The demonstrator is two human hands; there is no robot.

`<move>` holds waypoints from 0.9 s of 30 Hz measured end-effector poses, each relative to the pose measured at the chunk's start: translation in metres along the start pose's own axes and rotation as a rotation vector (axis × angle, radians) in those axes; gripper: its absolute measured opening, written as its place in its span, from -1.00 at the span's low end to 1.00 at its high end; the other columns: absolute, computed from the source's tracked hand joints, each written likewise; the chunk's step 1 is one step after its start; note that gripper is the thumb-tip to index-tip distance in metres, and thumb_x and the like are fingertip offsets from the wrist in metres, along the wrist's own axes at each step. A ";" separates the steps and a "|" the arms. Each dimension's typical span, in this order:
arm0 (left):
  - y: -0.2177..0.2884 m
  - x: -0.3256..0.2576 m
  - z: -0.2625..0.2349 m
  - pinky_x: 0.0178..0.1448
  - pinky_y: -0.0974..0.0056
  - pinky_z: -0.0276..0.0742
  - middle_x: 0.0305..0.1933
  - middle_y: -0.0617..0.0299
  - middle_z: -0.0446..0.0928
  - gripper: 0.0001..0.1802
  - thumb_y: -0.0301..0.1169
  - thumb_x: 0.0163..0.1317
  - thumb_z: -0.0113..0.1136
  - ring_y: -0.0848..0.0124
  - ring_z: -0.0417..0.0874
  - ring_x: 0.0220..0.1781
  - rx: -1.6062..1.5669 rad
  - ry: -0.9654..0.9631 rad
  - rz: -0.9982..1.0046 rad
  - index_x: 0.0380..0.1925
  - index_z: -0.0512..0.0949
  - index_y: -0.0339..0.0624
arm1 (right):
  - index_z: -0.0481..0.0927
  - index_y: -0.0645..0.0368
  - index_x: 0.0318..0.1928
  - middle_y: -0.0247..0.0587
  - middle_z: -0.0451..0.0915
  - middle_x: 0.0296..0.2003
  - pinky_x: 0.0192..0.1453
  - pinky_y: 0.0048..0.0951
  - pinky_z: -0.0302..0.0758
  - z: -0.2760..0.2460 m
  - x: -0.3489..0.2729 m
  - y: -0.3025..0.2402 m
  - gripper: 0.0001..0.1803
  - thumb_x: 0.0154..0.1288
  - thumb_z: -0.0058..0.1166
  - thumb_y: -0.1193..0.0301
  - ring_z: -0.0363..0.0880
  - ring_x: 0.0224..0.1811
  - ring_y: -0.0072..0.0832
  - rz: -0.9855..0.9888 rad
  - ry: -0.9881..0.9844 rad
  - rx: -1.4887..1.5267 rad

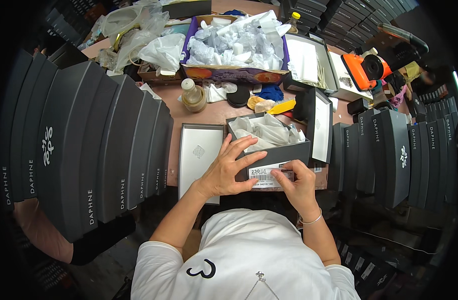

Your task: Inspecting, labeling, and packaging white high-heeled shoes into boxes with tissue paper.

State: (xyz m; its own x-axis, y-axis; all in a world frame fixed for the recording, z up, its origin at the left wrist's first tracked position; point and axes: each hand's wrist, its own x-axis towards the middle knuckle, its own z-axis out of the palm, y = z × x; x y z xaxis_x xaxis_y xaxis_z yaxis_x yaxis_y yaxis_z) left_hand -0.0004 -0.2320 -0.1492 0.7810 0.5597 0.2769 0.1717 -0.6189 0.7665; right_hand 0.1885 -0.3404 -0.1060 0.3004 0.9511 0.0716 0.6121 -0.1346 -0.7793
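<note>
In front of me is a dark grey shoebox (284,152) without its lid, filled with crumpled white tissue paper (261,131). A white barcode label (261,176) lies against the box's near end. My left hand (224,170) has its fingers spread over the box's left corner, the thumb at the label's left edge. At the label's right part, my right hand (300,182) has its fingers bent, with thumb and forefinger on the label. Left of the box, a lid (201,150) lies with its pale inside up.
Stacked shoeboxes rise close on the left (94,145) and right (384,155). Beyond the work box are a carton (234,75) of plastic wrapping, a bottle (193,97), a blue cloth (270,93) and an orange tape dispenser (361,72). Another lid (320,127) stands at right.
</note>
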 end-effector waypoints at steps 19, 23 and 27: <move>-0.001 0.001 0.002 0.45 -0.33 -0.23 0.30 0.09 0.25 -0.32 -0.17 -0.08 0.34 0.13 0.20 0.41 -0.001 -0.011 -0.010 0.16 0.47 0.13 | 0.53 0.24 -0.39 -0.16 0.52 -0.49 -0.44 -0.40 0.46 0.010 -0.002 0.007 -0.73 0.00 0.39 0.41 0.53 -0.49 -0.30 -0.180 0.144 -0.101; 0.001 0.003 0.001 0.45 -0.33 -0.23 0.30 0.11 0.26 -0.31 -0.18 -0.10 0.36 0.15 0.22 0.40 0.007 0.007 -0.006 0.15 0.47 0.12 | 0.52 0.23 -0.36 -0.15 0.50 -0.51 -0.47 -0.39 0.45 0.013 -0.003 0.007 -0.70 -0.01 0.40 0.40 0.51 -0.53 -0.29 -0.210 0.185 -0.170; 0.002 0.007 0.002 0.46 -0.32 -0.23 0.29 0.12 0.28 -0.30 -0.19 -0.12 0.37 0.15 0.24 0.39 0.019 0.021 -0.005 0.15 0.48 0.11 | 0.51 0.21 -0.26 -0.16 0.51 -0.45 -0.49 -0.43 0.47 0.011 -0.005 0.008 -0.63 -0.01 0.40 0.35 0.51 -0.54 -0.33 -0.213 0.189 -0.258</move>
State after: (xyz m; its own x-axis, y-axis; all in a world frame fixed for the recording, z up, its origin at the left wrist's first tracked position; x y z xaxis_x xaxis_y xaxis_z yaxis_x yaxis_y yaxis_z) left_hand 0.0070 -0.2302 -0.1472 0.7672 0.5741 0.2859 0.1871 -0.6267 0.7565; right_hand 0.1843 -0.3432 -0.1197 0.2617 0.9005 0.3473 0.8320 -0.0282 -0.5540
